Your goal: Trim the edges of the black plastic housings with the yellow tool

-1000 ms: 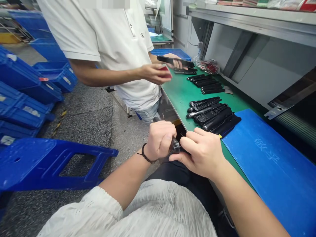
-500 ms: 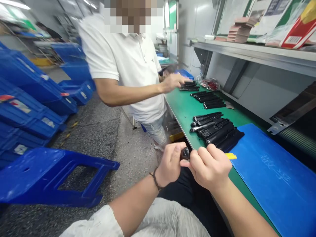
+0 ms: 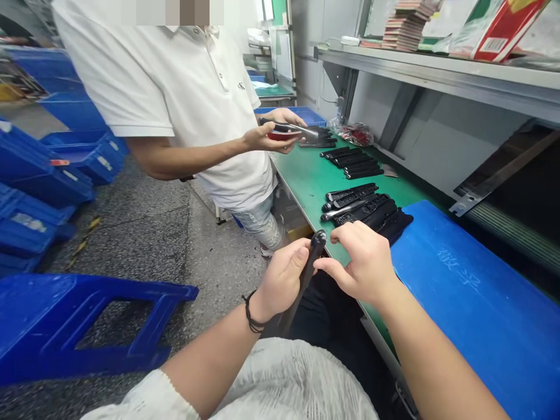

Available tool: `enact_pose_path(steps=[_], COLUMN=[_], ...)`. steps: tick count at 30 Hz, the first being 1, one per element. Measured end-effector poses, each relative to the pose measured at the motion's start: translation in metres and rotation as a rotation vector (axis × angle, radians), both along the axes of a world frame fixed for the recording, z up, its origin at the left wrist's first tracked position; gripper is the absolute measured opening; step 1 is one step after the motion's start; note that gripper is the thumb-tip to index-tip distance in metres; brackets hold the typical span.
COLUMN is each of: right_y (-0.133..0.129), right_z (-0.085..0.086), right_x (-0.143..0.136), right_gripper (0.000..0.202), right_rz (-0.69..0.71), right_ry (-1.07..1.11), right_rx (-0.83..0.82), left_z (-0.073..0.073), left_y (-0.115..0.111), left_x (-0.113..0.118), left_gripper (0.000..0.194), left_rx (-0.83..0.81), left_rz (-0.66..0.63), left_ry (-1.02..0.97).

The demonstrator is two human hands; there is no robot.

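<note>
Between my two hands the long black part (image 3: 306, 274) stands nearly upright: my left hand (image 3: 282, 280) is wrapped around it, my right hand (image 3: 363, 262) pinches just beside its rounded top.

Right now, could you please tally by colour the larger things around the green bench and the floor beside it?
Blue: 3 – mat, stool, tray
Black: 1 – long part held by left hand and right hand
Green: 1 – bench
Total: 5
</note>
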State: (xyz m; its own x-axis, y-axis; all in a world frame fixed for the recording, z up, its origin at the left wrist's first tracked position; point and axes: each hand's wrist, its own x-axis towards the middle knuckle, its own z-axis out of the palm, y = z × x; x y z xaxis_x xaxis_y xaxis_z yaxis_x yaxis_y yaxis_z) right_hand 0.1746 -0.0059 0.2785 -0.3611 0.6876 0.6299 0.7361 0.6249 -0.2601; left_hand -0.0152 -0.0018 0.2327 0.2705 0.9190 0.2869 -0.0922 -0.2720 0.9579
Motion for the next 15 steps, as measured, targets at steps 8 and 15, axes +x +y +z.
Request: enact_pose_path(steps=[8, 15], right_y=[0.001, -0.004], right_z=[-0.003, 0.000], right_x=[-0.007, -0.010], right_gripper=[0.056, 0.058], right_rz=[-0.110, -0.184], right_ry=[-0.152, -0.239], right_rx=[0.135, 0.197], left_z=[-0.005, 0.004], left_y=[-0.003, -0.004], left_x=[0.000, 0.006], left_gripper=[0.049, 0.051], left_rx=[0.042, -0.038], left_rz=[0.067, 0.071], left_ry=[0.076, -0.036])
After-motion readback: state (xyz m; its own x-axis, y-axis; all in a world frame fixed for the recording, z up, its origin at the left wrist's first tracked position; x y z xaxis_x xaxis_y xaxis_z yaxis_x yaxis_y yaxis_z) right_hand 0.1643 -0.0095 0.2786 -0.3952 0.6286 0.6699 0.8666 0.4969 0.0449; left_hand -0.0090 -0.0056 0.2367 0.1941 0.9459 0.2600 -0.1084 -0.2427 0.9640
